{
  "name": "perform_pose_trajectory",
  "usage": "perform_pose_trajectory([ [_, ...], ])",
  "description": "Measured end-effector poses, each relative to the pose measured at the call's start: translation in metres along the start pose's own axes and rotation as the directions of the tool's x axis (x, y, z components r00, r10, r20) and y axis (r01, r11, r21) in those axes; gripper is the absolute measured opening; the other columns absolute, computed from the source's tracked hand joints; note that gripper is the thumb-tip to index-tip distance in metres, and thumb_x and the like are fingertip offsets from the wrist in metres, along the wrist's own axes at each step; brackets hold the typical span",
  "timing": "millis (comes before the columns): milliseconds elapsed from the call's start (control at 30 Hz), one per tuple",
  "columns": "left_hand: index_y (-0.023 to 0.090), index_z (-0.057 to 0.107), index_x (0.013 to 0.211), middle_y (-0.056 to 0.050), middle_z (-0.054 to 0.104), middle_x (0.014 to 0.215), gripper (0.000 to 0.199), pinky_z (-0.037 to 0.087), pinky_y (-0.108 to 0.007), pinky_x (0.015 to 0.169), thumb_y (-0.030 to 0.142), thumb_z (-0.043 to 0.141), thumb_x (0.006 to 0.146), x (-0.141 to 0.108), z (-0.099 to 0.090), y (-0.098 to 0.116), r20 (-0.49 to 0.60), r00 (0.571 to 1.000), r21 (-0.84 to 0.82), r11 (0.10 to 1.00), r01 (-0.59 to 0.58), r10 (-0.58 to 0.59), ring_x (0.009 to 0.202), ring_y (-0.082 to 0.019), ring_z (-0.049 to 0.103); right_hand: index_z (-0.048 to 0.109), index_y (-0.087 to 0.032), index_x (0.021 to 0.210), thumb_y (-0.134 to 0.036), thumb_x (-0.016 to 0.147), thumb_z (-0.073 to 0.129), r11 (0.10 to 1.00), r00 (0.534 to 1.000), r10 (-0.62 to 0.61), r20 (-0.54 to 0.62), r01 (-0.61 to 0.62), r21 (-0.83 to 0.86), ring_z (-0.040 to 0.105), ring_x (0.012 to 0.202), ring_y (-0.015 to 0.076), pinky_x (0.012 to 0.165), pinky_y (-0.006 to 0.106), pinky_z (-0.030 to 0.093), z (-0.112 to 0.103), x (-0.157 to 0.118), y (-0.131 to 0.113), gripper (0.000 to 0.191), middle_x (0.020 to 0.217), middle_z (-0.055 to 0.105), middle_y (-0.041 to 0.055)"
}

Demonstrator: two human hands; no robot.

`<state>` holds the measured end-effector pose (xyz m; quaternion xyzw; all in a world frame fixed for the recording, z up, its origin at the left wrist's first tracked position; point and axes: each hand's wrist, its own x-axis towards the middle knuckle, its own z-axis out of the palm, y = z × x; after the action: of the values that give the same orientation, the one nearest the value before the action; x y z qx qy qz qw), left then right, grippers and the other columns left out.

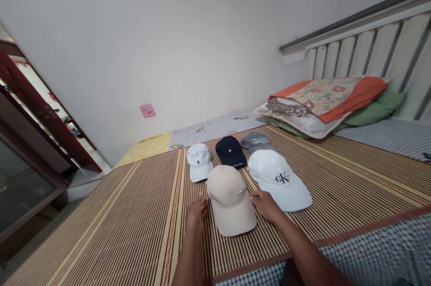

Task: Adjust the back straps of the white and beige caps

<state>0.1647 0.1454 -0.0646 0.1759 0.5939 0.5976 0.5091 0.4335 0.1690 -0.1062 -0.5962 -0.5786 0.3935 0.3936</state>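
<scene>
A beige baseball cap (229, 200) with a small light logo lies on the striped mat, its brim toward me. Just off its left side is my left hand (197, 210), holding nothing, with fingers loosely curled and the thumb apart. My right hand (264, 204) has its thumb and forefinger pinched at the cap's right edge, near where the brim joins. Close on the right sits a white cap (269, 171) with black letters. Behind are a pale cap (199, 156) with a small dark emblem, a navy cap (229, 149) and a grey cap (261, 141) with lettering, partly hidden.
The striped mat (134, 223) covers most of the bed. Pillows with an orange-edged floral cover (326, 93) are piled at the right, beside a white slatted headboard (363, 50). A pink note (147, 110) is on the wall. A doorway stands at the left.
</scene>
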Motion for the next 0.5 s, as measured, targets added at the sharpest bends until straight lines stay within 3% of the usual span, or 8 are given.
perform_pose_trajectory([
  [133,0.017,0.063,0.086,-0.005,0.073,0.078,0.013,0.053,-0.027,0.066,0.023,0.059,0.097,-0.023,-0.008,0.009,0.010,1.000,-0.035,0.999,0.010,-0.010,0.068,-0.016,0.070,0.075,-0.016,0.092,-0.029,0.079,0.057,0.999,1.000,-0.001,-0.010,0.002,0.032,0.074,0.095,0.0275,0.085,0.034,0.055,-0.007,-0.009,-0.005,0.026,0.097,0.081,0.0121],
  [233,0.015,0.066,0.088,-0.009,0.075,0.080,0.008,0.054,-0.027,0.063,0.020,0.064,0.093,-0.052,-0.025,0.012,0.083,0.996,-0.035,0.999,-0.015,0.017,0.067,-0.018,0.072,0.075,-0.017,0.102,-0.036,0.079,0.054,0.998,1.000,-0.005,-0.011,0.005,0.057,0.074,0.094,0.0289,0.080,0.035,0.056,-0.014,-0.022,-0.012,0.036,0.097,0.080,0.0121],
  [300,0.014,0.070,0.092,-0.011,0.077,0.084,0.009,0.057,-0.029,0.067,0.022,0.072,0.088,-0.071,-0.048,0.010,0.138,0.990,-0.020,0.999,-0.040,0.042,0.073,-0.021,0.075,0.073,-0.016,0.108,-0.042,0.080,0.051,0.997,1.000,-0.018,0.003,0.018,0.078,0.074,0.093,0.0294,0.076,0.035,0.057,-0.019,-0.034,-0.015,0.044,0.098,0.079,0.0130],
  [367,0.017,0.071,0.094,-0.010,0.078,0.089,0.018,0.061,-0.036,0.080,0.026,0.080,0.081,-0.090,-0.079,0.003,0.151,0.986,-0.009,0.997,-0.075,0.075,0.085,-0.026,0.077,0.071,-0.014,0.111,-0.048,0.079,0.048,0.995,0.999,-0.037,0.025,0.035,0.098,0.073,0.090,0.0298,0.072,0.036,0.057,-0.025,-0.051,-0.016,0.051,0.099,0.078,0.0145],
  [433,0.022,0.071,0.089,-0.009,0.079,0.089,0.028,0.062,-0.043,0.085,0.032,0.089,0.070,-0.109,-0.114,-0.008,0.038,0.994,0.129,0.986,-0.105,0.101,0.093,-0.032,0.076,0.069,-0.014,0.111,-0.053,0.078,0.048,0.992,0.998,-0.054,0.040,0.050,0.116,0.074,0.087,0.0296,0.071,0.037,0.058,-0.030,-0.071,-0.014,0.056,0.100,0.077,0.0152],
  [500,0.029,0.072,0.090,-0.007,0.078,0.089,0.029,0.063,-0.046,0.086,0.039,0.089,0.069,-0.130,-0.146,-0.022,-0.071,0.987,0.236,0.964,-0.122,0.142,0.101,-0.034,0.074,0.068,-0.015,0.111,-0.057,0.079,0.049,0.990,0.996,-0.074,0.048,0.067,0.126,0.074,0.086,0.0286,0.075,0.037,0.058,-0.036,-0.094,-0.008,0.056,0.101,0.077,0.0147],
])
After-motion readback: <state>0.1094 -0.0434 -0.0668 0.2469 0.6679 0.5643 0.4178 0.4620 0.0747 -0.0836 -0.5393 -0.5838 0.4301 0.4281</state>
